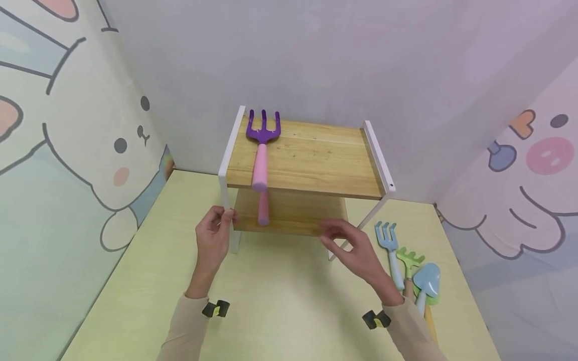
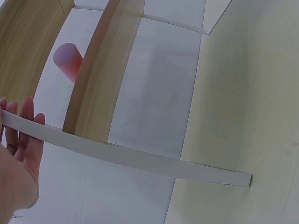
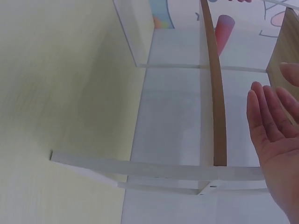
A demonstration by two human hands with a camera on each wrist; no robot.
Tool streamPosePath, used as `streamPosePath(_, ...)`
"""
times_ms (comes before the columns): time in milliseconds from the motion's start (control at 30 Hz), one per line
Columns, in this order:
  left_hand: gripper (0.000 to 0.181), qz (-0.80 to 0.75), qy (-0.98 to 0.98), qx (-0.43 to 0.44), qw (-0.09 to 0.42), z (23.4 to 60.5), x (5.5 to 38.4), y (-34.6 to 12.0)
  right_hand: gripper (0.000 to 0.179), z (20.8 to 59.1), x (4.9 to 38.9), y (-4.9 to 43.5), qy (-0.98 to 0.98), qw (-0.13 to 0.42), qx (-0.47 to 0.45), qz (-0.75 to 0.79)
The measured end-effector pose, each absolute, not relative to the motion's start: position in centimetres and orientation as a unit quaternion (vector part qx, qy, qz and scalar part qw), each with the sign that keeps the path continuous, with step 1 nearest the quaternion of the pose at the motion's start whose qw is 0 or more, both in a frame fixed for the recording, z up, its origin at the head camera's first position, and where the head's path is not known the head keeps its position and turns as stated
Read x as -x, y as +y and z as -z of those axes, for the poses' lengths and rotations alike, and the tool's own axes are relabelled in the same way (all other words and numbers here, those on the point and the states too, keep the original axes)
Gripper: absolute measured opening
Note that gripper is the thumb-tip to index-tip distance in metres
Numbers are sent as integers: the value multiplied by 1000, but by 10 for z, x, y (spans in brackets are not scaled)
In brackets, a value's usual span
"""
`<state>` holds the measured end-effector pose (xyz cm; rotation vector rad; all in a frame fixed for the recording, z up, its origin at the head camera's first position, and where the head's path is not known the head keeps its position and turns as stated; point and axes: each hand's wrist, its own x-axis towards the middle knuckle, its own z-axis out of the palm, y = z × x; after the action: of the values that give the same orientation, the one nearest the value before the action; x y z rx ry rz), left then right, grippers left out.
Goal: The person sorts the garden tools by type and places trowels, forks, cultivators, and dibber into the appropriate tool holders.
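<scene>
Currently, the left hand (image 1: 212,236) is pinching the post (image 1: 225,195) at 8 o'clock on the rack (image 1: 320,163). At 5 o'clock, the right hand (image 1: 356,250) is hovering, thumb and fingers apart.

No text, label, brand, number or sign can be read in any of the views.

Left hand (image 1: 213,237) curled, right hand (image 1: 356,250) loose
</scene>
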<state>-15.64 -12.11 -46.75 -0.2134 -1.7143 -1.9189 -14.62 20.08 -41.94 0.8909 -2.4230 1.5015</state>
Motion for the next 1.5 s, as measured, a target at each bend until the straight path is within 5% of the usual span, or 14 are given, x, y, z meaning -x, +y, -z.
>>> streamPosePath(1500, 16, 696, -660, 66, 276, 470, 157, -121, 35, 475, 135, 304, -823, 106, -209, -517)
